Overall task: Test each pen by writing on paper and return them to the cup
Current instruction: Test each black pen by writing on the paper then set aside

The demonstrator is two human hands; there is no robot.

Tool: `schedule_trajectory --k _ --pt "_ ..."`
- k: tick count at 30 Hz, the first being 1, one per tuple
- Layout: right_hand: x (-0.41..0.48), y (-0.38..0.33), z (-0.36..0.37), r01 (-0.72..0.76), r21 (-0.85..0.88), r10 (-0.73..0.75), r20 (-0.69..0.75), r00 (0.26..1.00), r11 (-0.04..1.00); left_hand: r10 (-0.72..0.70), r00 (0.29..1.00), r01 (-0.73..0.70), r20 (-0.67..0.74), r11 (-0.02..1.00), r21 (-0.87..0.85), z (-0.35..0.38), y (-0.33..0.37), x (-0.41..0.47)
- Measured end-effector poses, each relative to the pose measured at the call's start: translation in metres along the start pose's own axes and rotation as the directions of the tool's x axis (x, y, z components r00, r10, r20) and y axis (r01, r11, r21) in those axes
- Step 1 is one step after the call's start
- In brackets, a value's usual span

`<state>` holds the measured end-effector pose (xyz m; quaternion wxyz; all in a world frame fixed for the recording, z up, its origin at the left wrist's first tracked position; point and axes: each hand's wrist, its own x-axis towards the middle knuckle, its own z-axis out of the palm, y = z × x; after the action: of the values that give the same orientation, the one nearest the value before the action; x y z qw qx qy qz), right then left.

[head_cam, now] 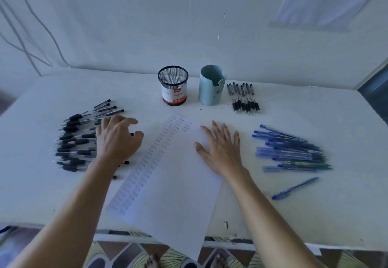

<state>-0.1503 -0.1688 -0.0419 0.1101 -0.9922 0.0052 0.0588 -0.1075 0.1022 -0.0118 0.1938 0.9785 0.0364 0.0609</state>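
Standing at a white worktop [315, 221], both forearms in view. Right grip [220, 150] lies flat and wide on the paper [168, 194], fingers spread and straight, pressing the sheet near its right edge and holding nothing. Left grip [117, 139] sits over the pile of black pens [77, 139] at the left. Its fingers are bent with the tips on the pens, and thumb and forefinger are apart with nothing between them. We cannot tell whether the other fingers hold a pen. The paper lies slanted between the two grips, its near corner hanging over the worktop's front edge. Columns of small handwriting run down its left part. At the back stands a black mesh cup [172, 85] with a red-and-white label, and just beside it to the right a pale blue cup [212, 91], both upright. Next to the blue cup lies a short row of black pens [244, 99]. At the right lies a heap of blue pens [291, 152], and nearer us one single blue pen [295, 188] lies apart from it.
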Motion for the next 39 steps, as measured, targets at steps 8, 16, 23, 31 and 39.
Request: schedule_trajectory --k 8,16,23,31,39 --pt "-0.002 -0.001 0.006 0.01 0.023 -0.008 -0.069 0.998 1.0 0.019 0.999 -0.015 -0.049 0.998 0.068 -0.001 -0.006 -0.008" --pt "-0.004 -0.002 0.007 0.005 -0.014 -0.006 -0.058 0.998 1.0 0.279 0.854 -0.457 -0.44 0.806 -0.376 0.004 0.033 -0.009" --pt "-0.004 -0.002 0.008 0.01 -0.016 -0.011 -0.065 0.998 1.0 -0.024 0.997 0.077 0.078 -0.043 -0.996 -0.013 0.092 -0.01" --pt "-0.004 -0.002 0.01 0.014 -0.005 -0.014 -0.095 0.995 1.0 -0.03 0.959 0.26 0.282 -0.297 -0.919 -0.001 0.102 0.005" --pt "-0.002 -0.003 0.007 0.011 -0.02 -0.012 -0.08 0.997 1.0 -0.087 0.945 0.297 0.316 -0.181 -0.938 0.028 0.094 0.025"
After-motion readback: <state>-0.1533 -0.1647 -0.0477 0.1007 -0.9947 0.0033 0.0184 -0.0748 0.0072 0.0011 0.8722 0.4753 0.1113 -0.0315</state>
